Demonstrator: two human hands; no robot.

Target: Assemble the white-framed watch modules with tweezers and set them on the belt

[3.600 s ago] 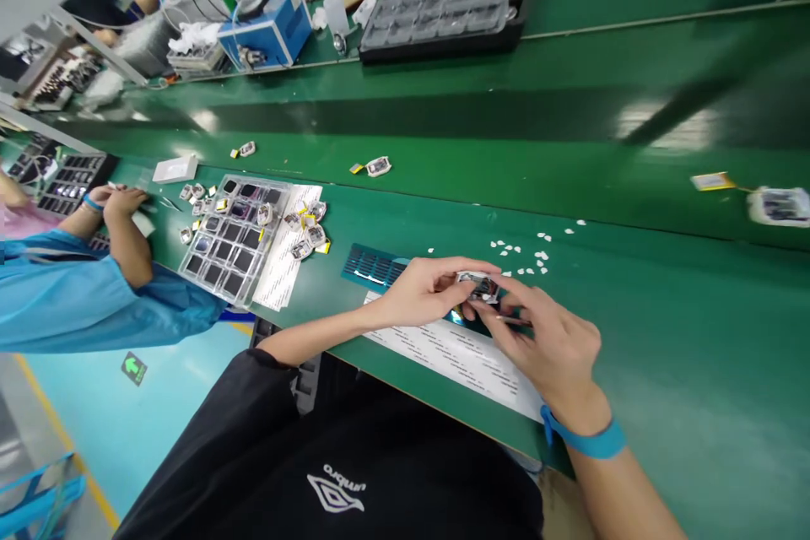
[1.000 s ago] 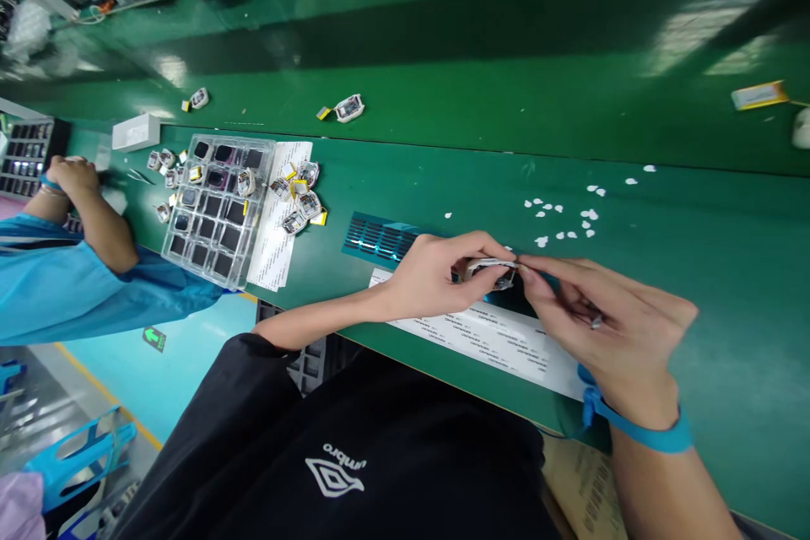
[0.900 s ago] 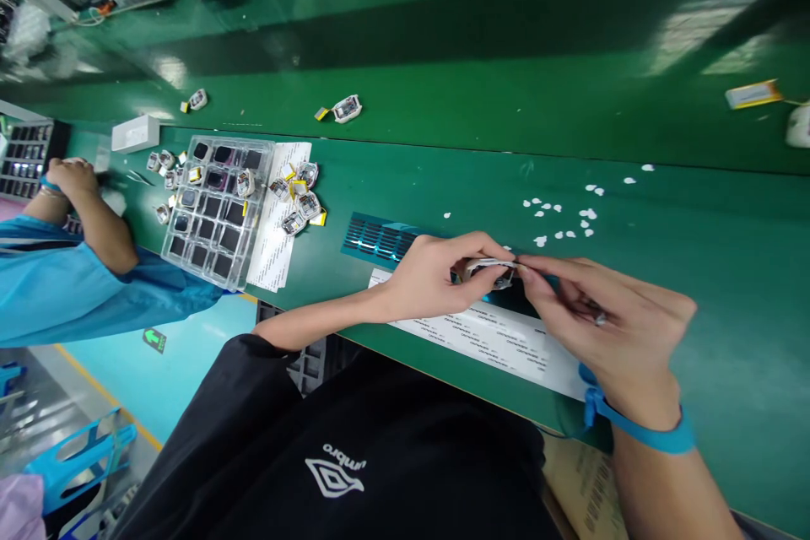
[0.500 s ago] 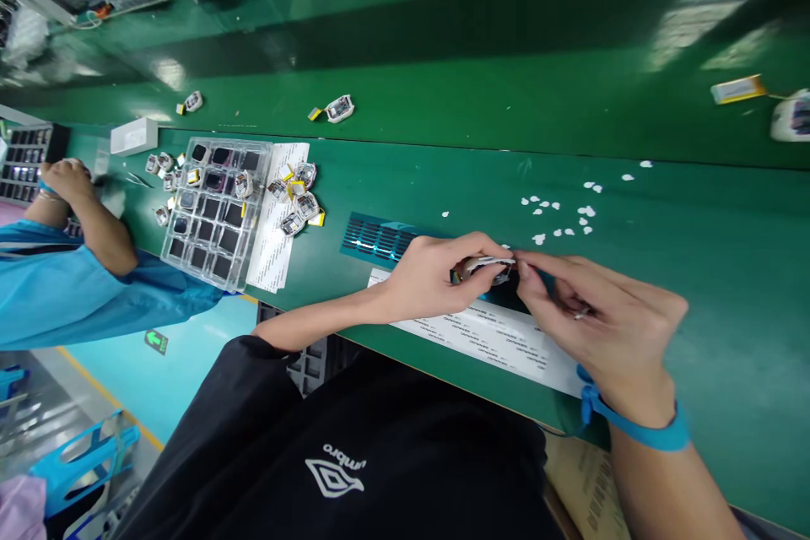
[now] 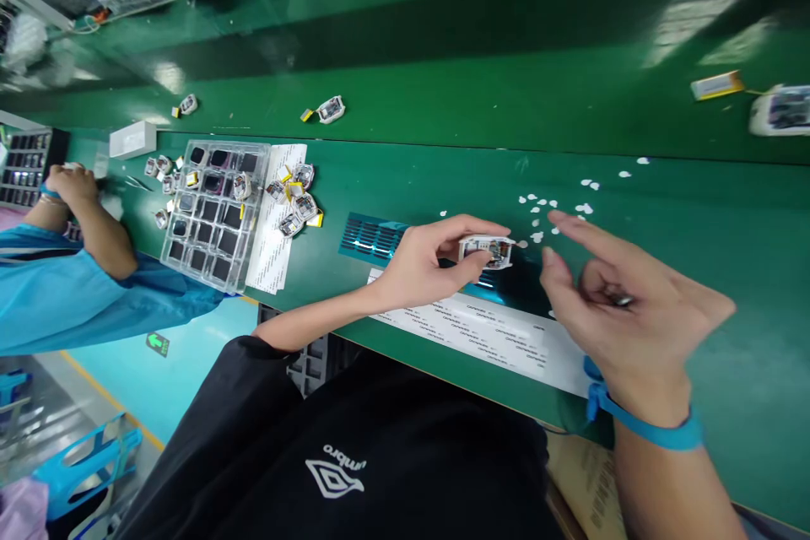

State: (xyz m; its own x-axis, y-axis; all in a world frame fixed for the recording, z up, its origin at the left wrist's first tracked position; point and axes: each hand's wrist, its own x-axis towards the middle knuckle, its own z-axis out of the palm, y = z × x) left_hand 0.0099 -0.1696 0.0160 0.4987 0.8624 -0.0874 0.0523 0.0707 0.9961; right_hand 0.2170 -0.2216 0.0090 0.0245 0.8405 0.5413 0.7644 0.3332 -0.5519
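My left hand (image 5: 421, 266) pinches a small white device (image 5: 486, 250) with exposed parts, holding it just above the green bench. My right hand (image 5: 633, 329) hovers a short way to its right, not touching it. The forefinger and thumb are stretched out and apart. The curled fingers close on a small metal tool (image 5: 622, 299), which shows only as a glint. Under the hands lie a teal slotted sheet (image 5: 373, 236) and a white printed strip (image 5: 494, 337). Small white scraps (image 5: 557, 207) are scattered just beyond the device.
A clear compartment tray (image 5: 212, 211) with dark parts and several loose devices (image 5: 297, 202) lies to the left. A co-worker's blue sleeve (image 5: 76, 287) and a white box (image 5: 132, 137) are further left. On the belt sit a device (image 5: 329, 110), another device (image 5: 781, 110) and a yellow piece (image 5: 715, 86).
My right hand has let go of the device and pulled back to the right, fingers spreading. My left hand has lifted the device slightly up and away.
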